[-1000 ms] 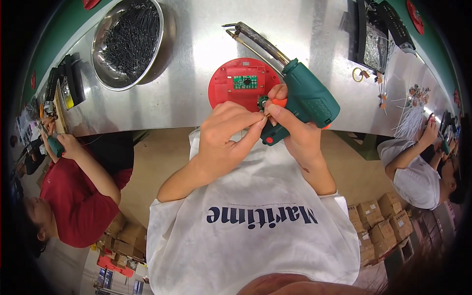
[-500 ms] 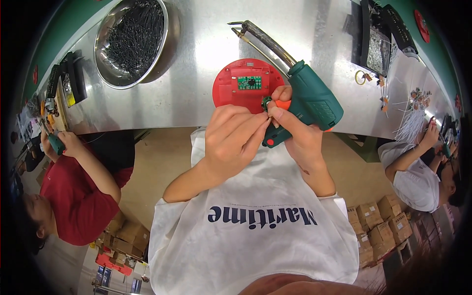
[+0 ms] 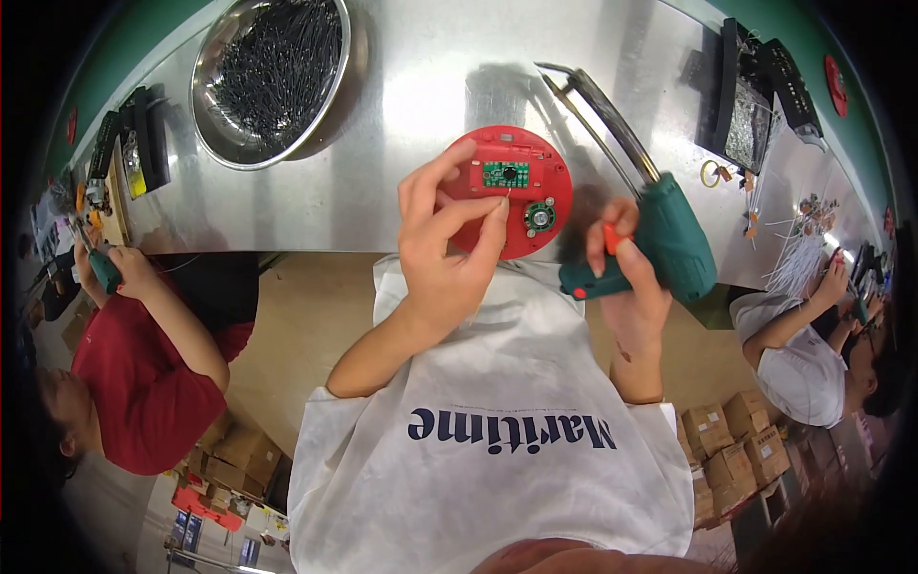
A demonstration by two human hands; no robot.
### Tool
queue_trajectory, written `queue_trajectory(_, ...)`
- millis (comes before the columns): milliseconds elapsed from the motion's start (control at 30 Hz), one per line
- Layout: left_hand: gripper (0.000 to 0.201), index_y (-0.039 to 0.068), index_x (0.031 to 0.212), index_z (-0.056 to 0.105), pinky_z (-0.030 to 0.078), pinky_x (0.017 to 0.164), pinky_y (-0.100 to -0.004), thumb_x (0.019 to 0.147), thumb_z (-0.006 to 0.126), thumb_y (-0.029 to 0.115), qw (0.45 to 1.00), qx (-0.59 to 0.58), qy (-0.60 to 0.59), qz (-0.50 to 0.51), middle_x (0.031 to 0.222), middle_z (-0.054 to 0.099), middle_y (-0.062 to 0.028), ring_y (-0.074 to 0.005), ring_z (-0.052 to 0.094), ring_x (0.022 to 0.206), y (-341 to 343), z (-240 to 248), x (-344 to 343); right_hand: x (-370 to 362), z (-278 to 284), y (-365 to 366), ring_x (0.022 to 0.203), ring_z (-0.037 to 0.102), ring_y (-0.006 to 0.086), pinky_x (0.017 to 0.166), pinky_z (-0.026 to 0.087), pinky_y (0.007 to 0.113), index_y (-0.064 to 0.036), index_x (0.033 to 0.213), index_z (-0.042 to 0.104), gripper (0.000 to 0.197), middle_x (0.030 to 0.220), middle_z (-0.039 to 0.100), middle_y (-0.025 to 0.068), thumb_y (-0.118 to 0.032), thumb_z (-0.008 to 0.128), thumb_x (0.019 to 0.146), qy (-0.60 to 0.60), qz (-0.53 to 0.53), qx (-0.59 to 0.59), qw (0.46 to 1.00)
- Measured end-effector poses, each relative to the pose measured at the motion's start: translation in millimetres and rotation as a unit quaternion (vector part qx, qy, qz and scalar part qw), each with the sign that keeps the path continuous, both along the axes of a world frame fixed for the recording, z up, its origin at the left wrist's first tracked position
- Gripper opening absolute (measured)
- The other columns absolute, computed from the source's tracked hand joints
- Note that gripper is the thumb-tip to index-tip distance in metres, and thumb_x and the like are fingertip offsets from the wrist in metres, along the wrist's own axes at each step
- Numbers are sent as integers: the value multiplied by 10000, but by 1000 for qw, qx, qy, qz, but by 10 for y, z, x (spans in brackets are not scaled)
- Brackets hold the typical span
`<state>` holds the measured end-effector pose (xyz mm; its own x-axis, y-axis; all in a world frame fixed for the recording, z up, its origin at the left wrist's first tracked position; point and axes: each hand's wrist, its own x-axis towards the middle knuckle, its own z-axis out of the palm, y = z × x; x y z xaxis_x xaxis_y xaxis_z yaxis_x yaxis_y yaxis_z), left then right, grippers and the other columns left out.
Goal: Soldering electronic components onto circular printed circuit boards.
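A round red plastic housing point(image 3: 553, 172) rests on the metal table near its front edge, with its inside facing up. In it sit a small green circuit board point(image 3: 494, 175) and a round green-rimmed part with a metal centre, like a small speaker point(image 3: 539, 217). My left hand point(image 3: 449, 239) pinches a thin wire point(image 3: 508, 194) between thumb and forefinger just below the board; another finger reaches the housing's upper left rim. My right hand point(image 3: 631, 263) grips a green soldering gun point(image 3: 677, 234) by its handle, a finger at the orange trigger. Its tip points up, away from the housing.
A steel bowl point(image 3: 198, 113) full of black wires stands at the far left. Black stands point(image 3: 729, 91) and bundles of white wires point(image 3: 792, 253) lie at the right. Co-workers sit on both sides, one in a red shirt point(image 3: 158, 383). Cardboard boxes point(image 3: 732, 469) are stacked behind.
My hands have moved apart. The round speaker-like part, earlier at my fingers, now sits in the housing. My right hand has carried the soldering gun to the right; my left fingers are now beside the board.
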<state>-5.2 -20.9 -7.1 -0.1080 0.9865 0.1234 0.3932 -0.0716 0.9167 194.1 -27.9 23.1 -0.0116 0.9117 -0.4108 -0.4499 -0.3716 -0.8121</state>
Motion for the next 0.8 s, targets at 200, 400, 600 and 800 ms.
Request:
queue_trajectory(200,99,-3,865,715,445,1008,-384,789,740,-61,1000,-7,-12,14,1382,566,-186,-288,525,1188,51,3,26,341,117,-130,718,535,178,636,423,299,10,933,546,240,940,566,155,-175,676,851,-123,116,-7,986)
queue_trajectory(400,87,-7,850,699,436,1043,-400,789,732,-61,999,-5,-27,19,1375,572,-193,-297,527,1215,58,-28,39,532,50,-289,746,601,157,675,492,294,42,980,646,230,850,609,73,-11,732,774,-176,133,-12,975)
queue_trajectory(600,86,-3,851,701,444,1018,-391,792,734,-57,1000,-10,-17,17,1364,580,-189,-280,529,1191,59,-13,41,541,62,-285,722,588,158,664,485,293,48,984,673,226,820,612,66,-27,734,779,-224,151,0,963)
queue_trajectory(800,85,1,857,705,446,991,-378,798,738,-50,1000,-10,-18,15,1366,579,-182,-261,528,1153,59,-10,34,535,43,-257,720,584,159,677,475,290,48,985,671,228,816,611,71,-18,725,774,-210,151,-4,966)
